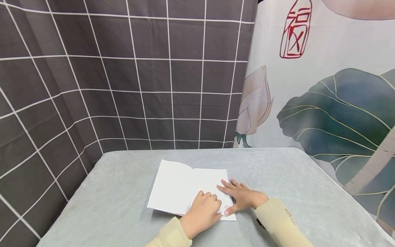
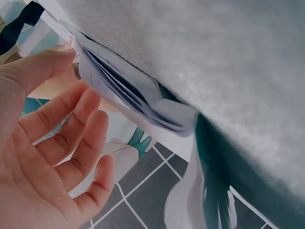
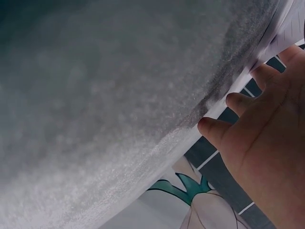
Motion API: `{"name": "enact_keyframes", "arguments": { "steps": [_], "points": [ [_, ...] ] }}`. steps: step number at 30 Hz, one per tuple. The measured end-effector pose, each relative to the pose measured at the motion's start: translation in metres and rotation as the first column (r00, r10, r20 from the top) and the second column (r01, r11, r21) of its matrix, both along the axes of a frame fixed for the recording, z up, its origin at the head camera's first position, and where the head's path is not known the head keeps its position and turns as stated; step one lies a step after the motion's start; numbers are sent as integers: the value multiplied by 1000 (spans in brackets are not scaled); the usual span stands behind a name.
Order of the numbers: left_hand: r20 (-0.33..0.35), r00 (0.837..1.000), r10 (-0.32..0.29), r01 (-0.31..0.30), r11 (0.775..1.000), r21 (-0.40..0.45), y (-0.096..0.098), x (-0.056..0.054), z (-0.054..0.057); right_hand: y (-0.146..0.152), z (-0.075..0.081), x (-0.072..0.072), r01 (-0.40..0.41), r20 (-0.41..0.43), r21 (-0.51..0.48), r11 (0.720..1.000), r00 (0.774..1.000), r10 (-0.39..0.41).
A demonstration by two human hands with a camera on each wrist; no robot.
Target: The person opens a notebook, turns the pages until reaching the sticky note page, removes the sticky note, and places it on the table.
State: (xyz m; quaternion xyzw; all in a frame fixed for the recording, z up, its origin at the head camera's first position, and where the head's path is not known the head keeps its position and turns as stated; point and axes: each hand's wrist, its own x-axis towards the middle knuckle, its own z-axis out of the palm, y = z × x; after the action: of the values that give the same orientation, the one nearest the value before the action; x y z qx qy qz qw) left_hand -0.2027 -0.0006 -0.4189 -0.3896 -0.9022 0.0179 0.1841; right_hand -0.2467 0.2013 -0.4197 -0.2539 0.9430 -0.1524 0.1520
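An open notebook (image 1: pixel 172 187) with white pages lies on the grey cloth-covered table. My left hand (image 1: pixel 203 212) is over the lower part of its right page, fingers loosely bent. In the left wrist view, the thumb (image 2: pixel 50 67) is at the edge of the notebook (image 2: pixel 112 86), whose leaves fan slightly apart. A gap separates that thumb from the other fingers, with nothing pinched between them. Spread across the right-hand edge of the right page, my right hand (image 1: pixel 242 197) touches the paper with its thumb and fingertips. The right wrist view shows its fingers (image 3: pixel 214 129) apart.
The grey table (image 1: pixel 123 192) extends around the notebook on all sides. Behind it hangs a dark curtain with a white grid (image 1: pixel 154 75). A pale curtain (image 1: pixel 265 37) with lotus flowers and leaves hangs at the right.
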Motion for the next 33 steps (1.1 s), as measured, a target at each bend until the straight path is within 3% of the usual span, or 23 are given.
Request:
{"name": "enact_keyframes", "arguments": {
  "steps": [14,33],
  "points": [
    [-151,986,-67,54,995,-88,3,6,-6,-2,0,1,19,3,18,1000,1000,-19],
    [-138,989,-50,40,996,-79,3,5,-5,1,-1,4,43,-39,6,999,998,-43]
  ]
}}
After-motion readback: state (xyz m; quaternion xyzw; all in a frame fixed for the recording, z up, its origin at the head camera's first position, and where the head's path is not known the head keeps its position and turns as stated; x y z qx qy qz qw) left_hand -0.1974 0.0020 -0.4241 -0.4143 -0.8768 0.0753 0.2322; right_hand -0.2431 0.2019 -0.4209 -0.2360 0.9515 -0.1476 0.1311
